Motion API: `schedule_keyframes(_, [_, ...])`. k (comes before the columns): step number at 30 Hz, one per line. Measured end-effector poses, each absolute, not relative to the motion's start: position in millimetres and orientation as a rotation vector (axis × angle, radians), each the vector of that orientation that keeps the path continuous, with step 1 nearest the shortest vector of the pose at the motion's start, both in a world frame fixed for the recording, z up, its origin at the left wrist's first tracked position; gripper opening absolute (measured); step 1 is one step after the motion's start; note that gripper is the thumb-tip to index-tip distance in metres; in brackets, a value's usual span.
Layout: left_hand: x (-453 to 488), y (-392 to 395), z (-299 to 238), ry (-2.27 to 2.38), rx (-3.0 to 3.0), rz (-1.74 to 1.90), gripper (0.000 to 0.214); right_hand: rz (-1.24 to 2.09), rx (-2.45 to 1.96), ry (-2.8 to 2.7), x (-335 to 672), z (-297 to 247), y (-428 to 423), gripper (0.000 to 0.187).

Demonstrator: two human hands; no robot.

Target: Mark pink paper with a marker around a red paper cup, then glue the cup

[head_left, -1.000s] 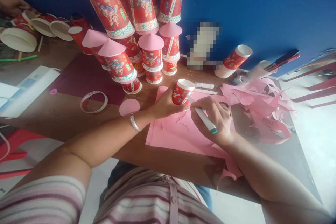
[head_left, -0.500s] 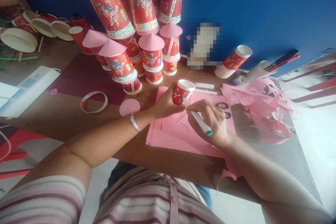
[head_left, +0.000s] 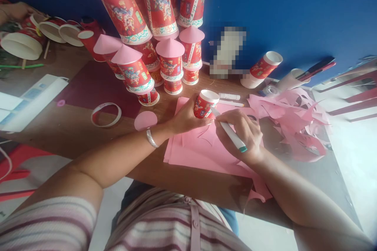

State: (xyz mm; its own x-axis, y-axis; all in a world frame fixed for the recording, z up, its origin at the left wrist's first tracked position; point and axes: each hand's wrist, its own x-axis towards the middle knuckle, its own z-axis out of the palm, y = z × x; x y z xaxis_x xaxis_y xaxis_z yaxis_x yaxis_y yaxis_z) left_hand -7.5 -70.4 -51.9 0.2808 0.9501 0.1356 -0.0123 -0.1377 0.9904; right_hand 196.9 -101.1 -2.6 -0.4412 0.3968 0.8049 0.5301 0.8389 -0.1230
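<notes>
My left hand (head_left: 187, 117) is closed round a small red printed paper cup (head_left: 206, 104), its white open rim facing up. In my right hand (head_left: 243, 135) is a white marker with a green end (head_left: 234, 135), held like a pen, its tip close to the cup's right side; whether it touches I cannot tell. Beneath both hands lie pink paper sheets (head_left: 188, 151). Scissors (head_left: 252, 117) are mostly hidden behind my right hand. Two more markers (head_left: 229, 97) rest just behind the cup.
Stacked red cups with pink cone tops (head_left: 170, 62) stand at the back. A cut cup ring (head_left: 106, 114) and pink disc (head_left: 145, 120) lie left. Pink scraps (head_left: 297, 121), a tape roll (head_left: 271, 90) and a pen cup (head_left: 290, 80) are right. Another person's hand (head_left: 17, 10) shows far left.
My right hand and the marker have shifted right along the cup, now covering more of the scissors. My left hand and the cup stay almost where they were.
</notes>
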Motion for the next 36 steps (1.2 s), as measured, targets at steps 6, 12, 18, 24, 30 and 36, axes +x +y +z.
schedule_keyframes(6, [-7.8,-70.7,-51.1,0.968,1.467,1.076,0.064,-0.164,-0.673,-2.117,197.3,-1.9,-100.1,0.023])
schedule_keyframes(12, [-7.8,-71.0,-50.6,0.981,1.459,1.058,0.064,-0.146,-0.665,-2.128,197.7,-2.9,-100.3,0.023])
schedule_keyframes(18, [-8.4,-69.9,-56.4,0.965,1.447,1.074,0.067,-0.09,-0.632,-2.147,196.1,-5.5,-101.0,0.027])
schedule_keyframes(24, [-9.7,-69.4,-54.9,0.973,1.395,1.067,0.069,-0.119,-0.59,-2.135,195.2,-4.8,-101.6,0.025])
schedule_keyframes(30, [-14.3,-65.2,-48.5,0.782,1.319,1.085,0.058,-0.14,-0.578,-2.102,195.0,-1.0,-100.6,0.023])
schedule_keyframes(36, [-15.9,-62.7,-49.0,0.604,1.133,0.993,0.049,-0.157,-0.572,-2.1,197.6,4.8,-101.3,0.026])
